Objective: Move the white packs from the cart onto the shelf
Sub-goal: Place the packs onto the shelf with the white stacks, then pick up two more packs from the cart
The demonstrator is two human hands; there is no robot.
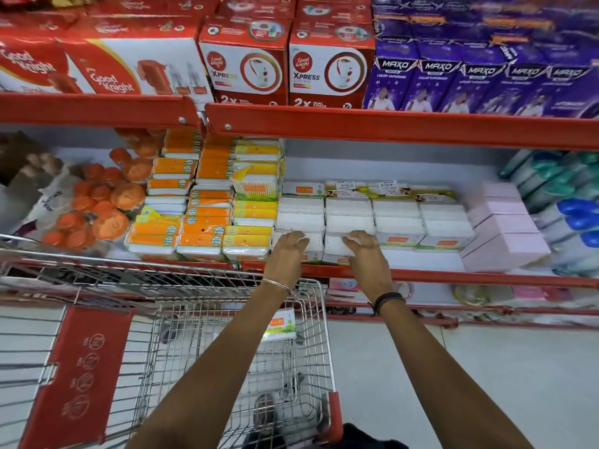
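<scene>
Several white packs (348,215) lie in rows on the middle shelf (453,276), which has a red front rail. My left hand (287,254) rests flat on the front pack of the leftmost row (316,243), fingers spread. My right hand (366,254) lies on the front pack of the neighbouring row (335,249), fingers apart; neither hand grips its pack. One more white pack with an orange label (281,324) lies in the wire cart (201,306), below my left forearm.
Orange and yellow packs (201,222) are stacked left of the white rows, pink boxes (505,234) to the right. Bare shelf shows in front of the two right rows. Red and purple boxes fill the shelf above. The cart's red child-seat flap (81,367) hangs at lower left.
</scene>
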